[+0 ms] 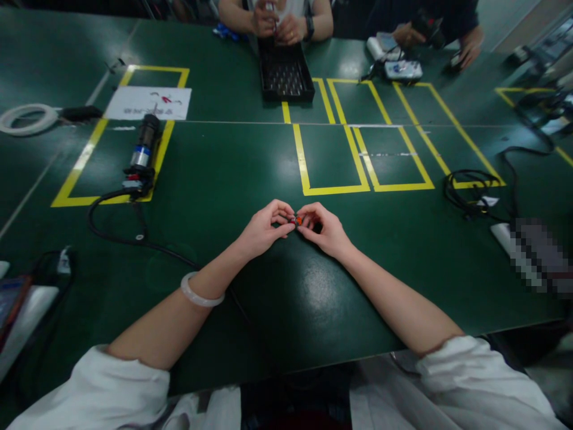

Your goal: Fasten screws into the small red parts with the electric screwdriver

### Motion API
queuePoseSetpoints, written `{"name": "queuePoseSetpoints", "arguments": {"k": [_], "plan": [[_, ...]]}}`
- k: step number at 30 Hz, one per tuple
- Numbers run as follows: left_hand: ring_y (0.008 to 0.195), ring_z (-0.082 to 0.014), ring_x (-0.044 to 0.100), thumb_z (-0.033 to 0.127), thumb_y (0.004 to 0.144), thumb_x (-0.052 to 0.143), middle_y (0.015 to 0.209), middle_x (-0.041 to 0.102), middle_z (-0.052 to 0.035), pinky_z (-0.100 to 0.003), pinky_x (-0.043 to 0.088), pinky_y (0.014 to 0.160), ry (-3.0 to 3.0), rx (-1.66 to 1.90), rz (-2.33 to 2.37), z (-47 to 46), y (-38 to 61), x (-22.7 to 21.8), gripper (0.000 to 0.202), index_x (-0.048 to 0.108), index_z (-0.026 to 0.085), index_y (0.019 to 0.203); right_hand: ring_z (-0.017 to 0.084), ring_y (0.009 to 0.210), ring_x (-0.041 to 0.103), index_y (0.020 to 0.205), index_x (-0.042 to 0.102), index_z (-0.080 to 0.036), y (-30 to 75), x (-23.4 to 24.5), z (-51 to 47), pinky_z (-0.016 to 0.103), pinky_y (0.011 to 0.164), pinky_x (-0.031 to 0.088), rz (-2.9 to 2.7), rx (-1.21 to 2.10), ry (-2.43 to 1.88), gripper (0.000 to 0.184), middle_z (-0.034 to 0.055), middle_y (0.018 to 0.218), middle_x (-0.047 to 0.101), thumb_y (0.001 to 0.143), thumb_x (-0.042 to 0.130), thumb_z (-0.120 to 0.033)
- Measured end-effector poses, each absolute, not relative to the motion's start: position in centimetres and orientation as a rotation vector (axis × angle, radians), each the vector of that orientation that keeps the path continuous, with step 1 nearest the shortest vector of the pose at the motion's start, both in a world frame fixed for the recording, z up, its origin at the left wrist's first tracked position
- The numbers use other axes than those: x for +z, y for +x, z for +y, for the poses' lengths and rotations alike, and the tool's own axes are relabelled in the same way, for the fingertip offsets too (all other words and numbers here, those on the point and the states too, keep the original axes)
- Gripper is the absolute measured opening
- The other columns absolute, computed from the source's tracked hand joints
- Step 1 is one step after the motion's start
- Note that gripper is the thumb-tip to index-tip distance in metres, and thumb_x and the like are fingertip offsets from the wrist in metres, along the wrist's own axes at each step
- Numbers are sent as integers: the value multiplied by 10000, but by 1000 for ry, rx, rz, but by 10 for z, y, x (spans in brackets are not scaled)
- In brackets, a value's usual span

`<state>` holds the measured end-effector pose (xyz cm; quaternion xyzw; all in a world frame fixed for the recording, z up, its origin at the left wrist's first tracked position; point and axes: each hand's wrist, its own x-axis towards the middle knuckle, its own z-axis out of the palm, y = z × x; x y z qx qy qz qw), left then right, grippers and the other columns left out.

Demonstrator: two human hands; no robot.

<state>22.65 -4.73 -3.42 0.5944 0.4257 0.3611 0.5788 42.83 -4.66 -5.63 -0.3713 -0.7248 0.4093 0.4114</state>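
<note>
My left hand (264, 227) and my right hand (324, 229) meet over the middle of the green table (268, 173), fingertips pinched together. Between them sits a tiny orange-red part (297, 221), gripped from both sides just above the tabletop. A pale bangle circles my left wrist. Both forearms rest on the table, with white sleeves near the front edge. The part is too small to make out its shape.
A black electric tool (142, 156) with a cable lies at the left in a yellow-taped box. A black tray (285, 75) stands at the far side before another person's hands (277, 24). A coiled black cable (468, 188) lies to the right. A white paper (150, 103) lies at far left.
</note>
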Motion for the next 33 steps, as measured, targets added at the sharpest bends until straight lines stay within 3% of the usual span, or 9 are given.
{"name": "queuePoseSetpoints", "arguments": {"k": [9,18,23,26,29,33], "plan": [[850,-157,663,248,826,708,999,679,-76,-257,554,696,1457,812,943,-47,226,-37,309,549,143,1069,137,741,585,1069,666,-232,430,-51,-48,286,659,492,-1913,870,-871,161,25,912,624,909,655,-219],[833,-150,672,320,847,739,995,700,-59,-240,544,705,1587,816,995,-50,225,-34,458,561,168,1240,132,713,569,973,662,-206,431,-51,-47,273,660,463,-1852,921,-1026,105,11,851,610,958,616,-300],[860,-163,710,370,910,684,946,725,-49,-251,558,756,1693,817,1009,-55,226,-29,292,618,172,1113,151,757,590,943,679,-202,432,-51,-47,285,697,457,-1891,915,-1061,191,17,832,638,991,557,-340],[847,-173,721,375,912,680,941,733,-57,-286,567,801,1640,833,1011,-54,226,-31,273,608,167,1073,154,784,630,1033,663,-204,431,-50,-47,298,730,482,-1835,1033,-1039,194,26,886,686,1001,527,-339],[839,-184,721,386,913,670,951,733,-75,-311,569,802,1563,843,1010,-52,226,-35,285,599,158,1068,144,746,630,1112,634,-213,431,-50,-48,288,689,487,-1800,1118,-1019,207,19,899,704,949,609,-338],[868,-195,723,384,918,655,953,726,-81,-311,560,789,1543,823,1007,-50,226,-37,280,591,153,1061,131,708,601,1079,632,-215,430,-52,-46,278,655,473,-1827,1066,-1020,222,10,884,691,875,686,-286]]}}
